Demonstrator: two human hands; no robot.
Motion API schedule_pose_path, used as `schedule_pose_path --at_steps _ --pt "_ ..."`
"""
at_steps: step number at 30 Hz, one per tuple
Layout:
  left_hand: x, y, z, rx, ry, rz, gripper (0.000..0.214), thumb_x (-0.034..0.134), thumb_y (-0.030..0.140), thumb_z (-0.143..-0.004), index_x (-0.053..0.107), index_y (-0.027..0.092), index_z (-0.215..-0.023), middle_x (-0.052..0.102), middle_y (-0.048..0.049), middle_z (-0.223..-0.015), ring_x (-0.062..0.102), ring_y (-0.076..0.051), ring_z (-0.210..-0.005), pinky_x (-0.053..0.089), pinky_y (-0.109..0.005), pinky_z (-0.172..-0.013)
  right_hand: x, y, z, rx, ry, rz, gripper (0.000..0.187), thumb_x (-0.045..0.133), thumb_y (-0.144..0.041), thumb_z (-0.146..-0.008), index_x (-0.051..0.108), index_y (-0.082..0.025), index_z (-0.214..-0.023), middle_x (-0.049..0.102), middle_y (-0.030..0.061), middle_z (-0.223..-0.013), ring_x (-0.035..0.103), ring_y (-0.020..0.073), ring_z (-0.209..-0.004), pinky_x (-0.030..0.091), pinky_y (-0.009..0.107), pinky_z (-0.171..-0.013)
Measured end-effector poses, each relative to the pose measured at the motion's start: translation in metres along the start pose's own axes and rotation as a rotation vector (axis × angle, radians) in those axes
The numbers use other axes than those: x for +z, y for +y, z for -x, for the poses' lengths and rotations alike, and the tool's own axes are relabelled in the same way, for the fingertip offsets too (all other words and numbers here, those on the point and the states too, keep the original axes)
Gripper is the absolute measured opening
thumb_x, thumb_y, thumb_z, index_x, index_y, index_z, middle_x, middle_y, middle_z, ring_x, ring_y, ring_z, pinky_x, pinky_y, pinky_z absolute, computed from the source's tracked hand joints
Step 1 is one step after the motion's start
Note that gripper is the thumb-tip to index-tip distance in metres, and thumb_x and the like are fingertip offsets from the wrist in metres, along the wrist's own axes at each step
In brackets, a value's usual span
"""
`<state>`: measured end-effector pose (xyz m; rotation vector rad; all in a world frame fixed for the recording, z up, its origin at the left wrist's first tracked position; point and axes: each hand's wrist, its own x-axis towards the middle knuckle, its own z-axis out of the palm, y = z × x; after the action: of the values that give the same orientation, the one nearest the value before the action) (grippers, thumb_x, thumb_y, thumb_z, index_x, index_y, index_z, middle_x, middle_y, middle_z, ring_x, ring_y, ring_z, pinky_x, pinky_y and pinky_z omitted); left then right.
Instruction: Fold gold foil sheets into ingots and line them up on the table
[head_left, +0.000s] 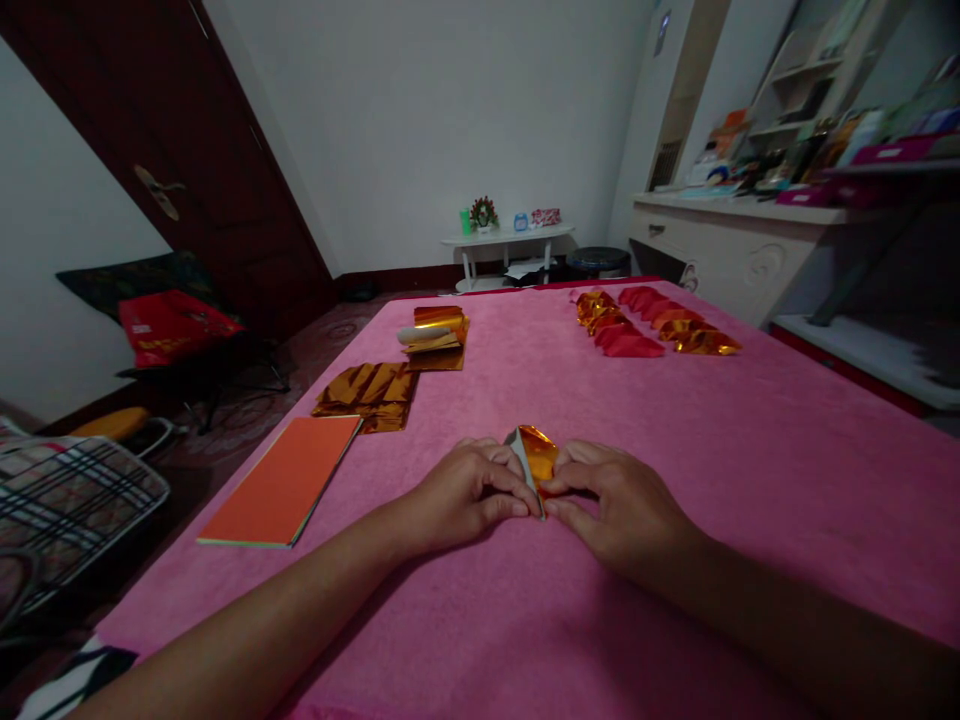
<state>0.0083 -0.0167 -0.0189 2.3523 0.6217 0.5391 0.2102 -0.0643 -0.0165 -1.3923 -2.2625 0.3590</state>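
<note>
One piece of gold paper point(541, 452) is held at the lower centre of the frame, pinched on its left by the left hand point(491, 490) and on its right by the right hand point(611, 495). Two piles of gold paper point(381, 392) and one orange paper stack point(285, 482) are laid left of centre; two rows of red and gold folded pieces point(628, 340) are seen at upper right.

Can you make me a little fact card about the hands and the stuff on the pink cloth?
Left hand: pinching one side of the gold paper
Right hand: pinching its other side
Surface: pink cloth
Left side: orange sheet, crinkled gold sheets
Far right: two rows of red and gold pieces
</note>
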Motion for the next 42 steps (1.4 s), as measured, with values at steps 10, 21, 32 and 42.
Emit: schedule_pose_path --at_steps 10,21,32,42 --pt "-0.002 0.005 -0.005 0.007 -0.036 -0.055 0.013 0.057 0.022 -0.084 0.068 0.018 -0.08 0.067 -0.0027 -0.084 0.059 -0.014 -0.083 0.041 -0.027 -0.083 0.003 -0.007 -0.001 0.08 -0.01 -0.023 0.007 0.065 -0.018 -0.072 0.061 -0.021 -0.076 0.06 0.0017 -0.081 0.052 0.0175 -0.079 0.036 0.029 -0.07" --pt "-0.002 0.013 -0.013 0.031 -0.087 -0.27 0.012 0.052 0.015 -0.083 0.062 0.018 -0.079 0.065 -0.003 -0.08 0.057 -0.015 -0.078 0.04 -0.026 -0.076 0.004 -0.008 0.0 0.069 0.001 -0.016 0.006 0.063 -0.018 -0.074 0.059 -0.02 -0.077 0.06 0.0015 -0.081 0.052 0.0171 -0.079 0.034 0.03 -0.072" --pt "0.003 0.011 -0.012 -0.126 0.031 -0.145 0.008 0.057 0.01 -0.075 0.061 0.017 -0.074 0.063 0.0013 -0.07 0.054 -0.012 -0.065 0.038 -0.022 -0.063 0.004 -0.006 0.0 0.071 -0.016 -0.034 0.005 0.063 -0.019 -0.075 0.059 -0.02 -0.078 0.061 0.0013 -0.084 0.052 0.0179 -0.082 0.036 0.031 -0.073" --pt "0.014 0.009 -0.007 -0.22 0.18 0.128 0.016 0.053 0.004 -0.073 0.055 0.016 -0.083 0.06 0.0019 -0.069 0.054 -0.01 -0.061 0.039 -0.019 -0.056 0.004 -0.007 0.0 0.067 -0.022 -0.025 0.003 0.061 -0.019 -0.076 0.061 -0.02 -0.079 0.062 0.0028 -0.084 0.053 0.0185 -0.082 0.036 0.031 -0.073"
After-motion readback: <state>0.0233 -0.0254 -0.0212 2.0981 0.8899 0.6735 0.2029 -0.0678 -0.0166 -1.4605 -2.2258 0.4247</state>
